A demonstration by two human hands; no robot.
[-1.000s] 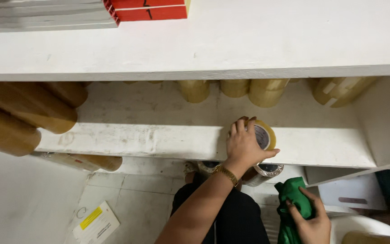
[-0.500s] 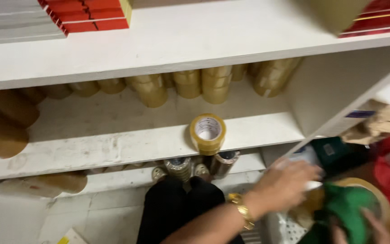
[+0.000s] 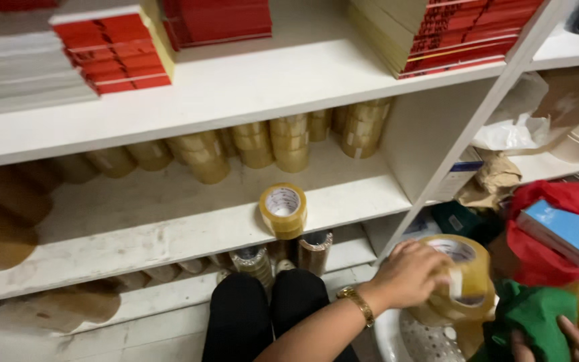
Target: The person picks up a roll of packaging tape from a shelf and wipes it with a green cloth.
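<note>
1. Left hand [image 3: 407,273] is low right of centre, fingers curled over the top and near side of a tape roll [image 3: 460,271], gripping it; the thumb is hidden, so how far it wraps I cannot tell.
2. That roll is yellowish and clear with a white core label, top of a short stack sitting over a white basket [image 3: 420,338] at the bottom edge.
3. A gold watch [image 3: 357,305] rides the left wrist.
4. Right hand [image 3: 557,345] shows only in part at the bottom right corner, fingers pressed into a green cloth [image 3: 527,318], bunching it; the rest of the hand is cut off by the frame.
5. The cloth lies just right of the held roll, touching or nearly touching it.
6. On the middle shelf [image 3: 169,228] one single roll [image 3: 283,209] lies flat at the front edge, well apart from both hands.
7. Behind it, at the back of that shelf, a row of rolls [image 3: 269,144] in stacks.
8. Below that shelf, more rolls [image 3: 313,247] stand just beyond the person's knees [image 3: 263,302], in black trousers.
9. Top shelf carries red books [image 3: 112,50] and a bigger red and yellow stack to the right.
10. Far right: a red bag [image 3: 574,194] with a blue box [image 3: 564,231] lying on it, crumpled brown paper [image 3: 494,177] above.
</note>
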